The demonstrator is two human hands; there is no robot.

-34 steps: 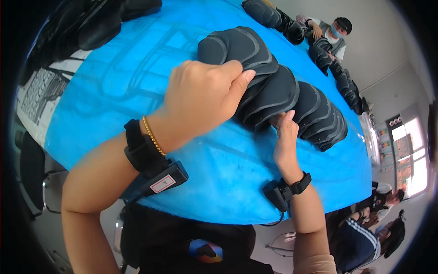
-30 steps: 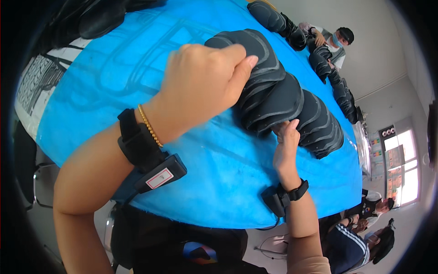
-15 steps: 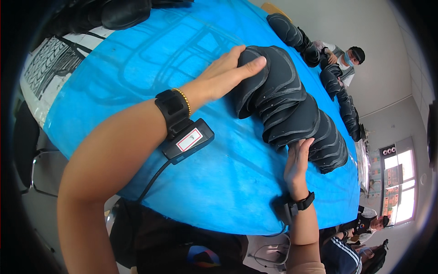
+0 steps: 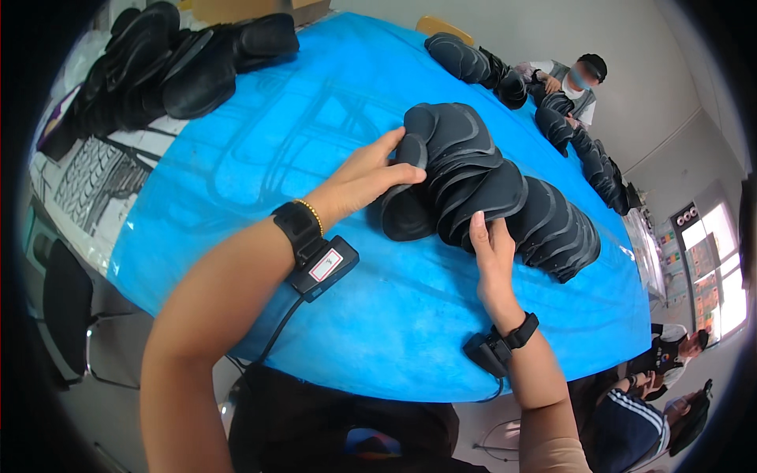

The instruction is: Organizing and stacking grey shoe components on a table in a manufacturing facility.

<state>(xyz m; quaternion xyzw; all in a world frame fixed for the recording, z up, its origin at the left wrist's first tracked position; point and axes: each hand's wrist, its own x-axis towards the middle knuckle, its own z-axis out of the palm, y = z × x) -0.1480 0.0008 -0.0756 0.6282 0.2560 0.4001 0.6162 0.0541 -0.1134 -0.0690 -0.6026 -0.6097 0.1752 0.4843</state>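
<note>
A long, overlapping row of black curved pads [image 4: 473, 189], insole-like in shape with paler edges, lies on the blue-covered table. My left hand [image 4: 363, 177] grips the far left end of this row, thumb on the near side and fingertips partly hidden behind a pad. At the row's near side, my right hand [image 4: 495, 256] holds the edge of the middle pads between thumb and fingers; some fingertips are tucked out of sight. One rounded pad [image 4: 408, 214] hangs apart at the left end, below my left thumb.
A heap of black pads [image 4: 189, 67] rests at the table's far left, near a cardboard box [image 4: 260, 9]. Across the blue table cover [image 4: 315, 339], a person [image 4: 579, 83] handles more pad rows [image 4: 603, 177]. Other people sit at the right; a chair [image 4: 67, 303] stands left.
My left hand has moved down the end of the row and its thumb has shifted onto a lower pad edge. My right hand has come left and up along the row.
</note>
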